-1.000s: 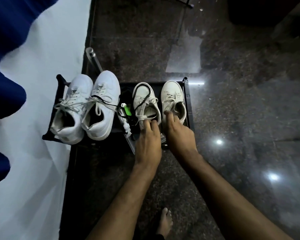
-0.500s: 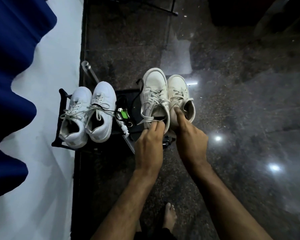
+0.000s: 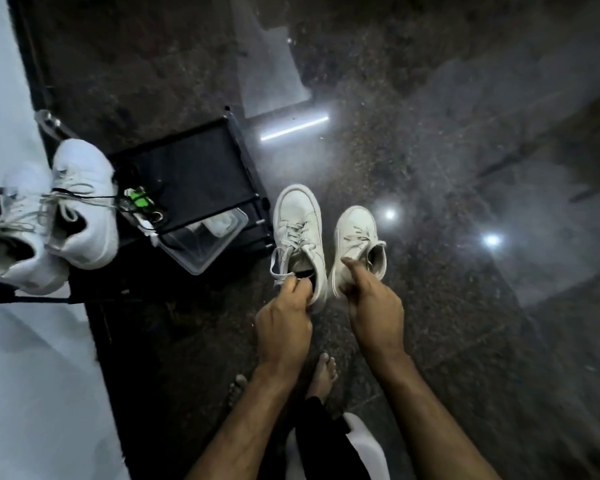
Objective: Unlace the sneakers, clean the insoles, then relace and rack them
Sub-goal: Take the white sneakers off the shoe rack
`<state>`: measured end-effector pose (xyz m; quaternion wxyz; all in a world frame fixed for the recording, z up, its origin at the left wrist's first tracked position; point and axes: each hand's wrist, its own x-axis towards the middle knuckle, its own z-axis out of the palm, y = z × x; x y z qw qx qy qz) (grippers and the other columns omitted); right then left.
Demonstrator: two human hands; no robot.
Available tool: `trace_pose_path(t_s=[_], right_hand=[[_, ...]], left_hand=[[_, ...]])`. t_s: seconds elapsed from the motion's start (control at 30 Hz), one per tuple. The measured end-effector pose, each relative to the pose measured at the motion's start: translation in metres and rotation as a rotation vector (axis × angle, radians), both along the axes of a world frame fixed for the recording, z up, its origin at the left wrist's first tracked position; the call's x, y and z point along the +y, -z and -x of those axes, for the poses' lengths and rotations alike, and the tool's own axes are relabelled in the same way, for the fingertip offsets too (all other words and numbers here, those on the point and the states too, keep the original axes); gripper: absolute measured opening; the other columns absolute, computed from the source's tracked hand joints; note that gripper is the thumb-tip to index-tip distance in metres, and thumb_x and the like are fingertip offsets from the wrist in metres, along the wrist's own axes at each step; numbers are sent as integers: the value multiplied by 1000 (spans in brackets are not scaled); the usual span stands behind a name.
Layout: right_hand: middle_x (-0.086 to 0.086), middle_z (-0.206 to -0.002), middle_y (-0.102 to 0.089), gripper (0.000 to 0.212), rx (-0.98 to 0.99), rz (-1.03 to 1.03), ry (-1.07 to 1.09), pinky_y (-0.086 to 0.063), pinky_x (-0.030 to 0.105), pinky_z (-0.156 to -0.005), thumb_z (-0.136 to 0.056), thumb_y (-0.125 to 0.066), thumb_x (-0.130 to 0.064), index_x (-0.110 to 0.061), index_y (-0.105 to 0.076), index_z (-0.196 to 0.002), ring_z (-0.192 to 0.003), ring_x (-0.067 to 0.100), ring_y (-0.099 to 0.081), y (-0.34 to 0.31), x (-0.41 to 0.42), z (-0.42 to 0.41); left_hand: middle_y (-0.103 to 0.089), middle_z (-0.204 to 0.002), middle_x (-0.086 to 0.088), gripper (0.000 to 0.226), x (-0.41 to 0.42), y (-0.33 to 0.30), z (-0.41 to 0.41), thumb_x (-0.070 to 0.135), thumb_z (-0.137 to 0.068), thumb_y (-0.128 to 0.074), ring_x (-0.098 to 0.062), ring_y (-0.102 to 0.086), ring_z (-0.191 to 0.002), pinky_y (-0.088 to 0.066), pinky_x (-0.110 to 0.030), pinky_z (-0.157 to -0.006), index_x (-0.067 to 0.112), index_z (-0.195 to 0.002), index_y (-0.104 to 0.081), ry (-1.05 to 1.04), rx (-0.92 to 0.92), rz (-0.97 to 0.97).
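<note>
I've got one cream sneaker per hand, both off the rack and hanging over the dark stone floor (image 3: 465,168), just past the rack's (image 3: 194,168) right end rail. My left hand (image 3: 284,320) has its grip clamped on the heel collar of the left sneaker (image 3: 300,230), fingers curled over the rim. My right hand (image 3: 374,306) pinches the inner heel of the right sneaker (image 3: 355,244), thumb along the collar. Both shoes run long axis away from me, toes far, heels at my grip, roughly parallel and close but apart, both still laced. Loose lace end (image 3: 274,268) dangles by my left fingers. Next is probably setting them down; floor lies straight below. Other white pair (image 3: 49,216) sits on the rack's left end, a clear plastic tub (image 3: 205,247) at its front edge.
</note>
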<state>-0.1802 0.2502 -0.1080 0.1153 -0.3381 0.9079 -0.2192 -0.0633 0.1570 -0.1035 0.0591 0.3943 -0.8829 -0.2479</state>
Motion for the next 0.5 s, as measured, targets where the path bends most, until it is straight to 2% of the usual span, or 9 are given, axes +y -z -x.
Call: trace_pose_path(t_s=[0.07,0.13,0.23,0.33,0.4,0.5], right_hand=[[-10,-104,-70,45,-47,-16,35,-48,29,-64,-80,-66,-17,-35,-58,-120,-85,21,-67,12,19,5],[-13,-98,-70,37,-95,-29,85,-42,24,-64,-80,-67,-14,-35,-63,-111,-87,13,-67,28,35,13],[-11,-102,-70,36,-197,-104,112,-46,28,-69,-81,-62,-12,-34,-65,-110,-91,14,-65,64,52,28],[-9,-103,-69,38,-334,-185,152,-51,32,-75,-81,-53,-6,-32,-66,-106,-92,17,-65,126,64,46],[-5,-101,-69,39,-419,-250,182,-53,33,-78,-81,-48,-4,-32,-68,-99,-90,18,-66,175,68,60],[3,-101,-69,37,-483,-342,178,-51,29,-78,-79,-48,-1,-27,-70,-94,-89,20,-65,260,76,76]], left_hand=[[-59,-101,5,30,11,15,1,4,-71,-67,-29,-64,-82,-47,-40,-57,22,-88,-49,-33,2,-79],[-59,-90,7,35,18,36,5,7,-70,-75,-24,-60,-81,-43,-36,-61,25,-84,-47,-104,58,-229],[-65,-81,6,38,21,82,14,15,-72,-84,-17,-63,-75,-47,-28,-67,29,-86,-52,-203,117,-490],[-69,-84,4,23,28,151,29,24,-81,-78,-16,-65,-79,-47,-26,-72,21,-97,-61,-263,56,-571],[-69,-86,2,16,34,202,35,28,-88,-71,-20,-65,-83,-44,-28,-72,19,-97,-62,-343,20,-669],[-71,-91,-3,11,47,288,44,23,-90,-68,-26,-67,-88,-51,-36,-79,17,-94,-60,-426,-5,-797]])
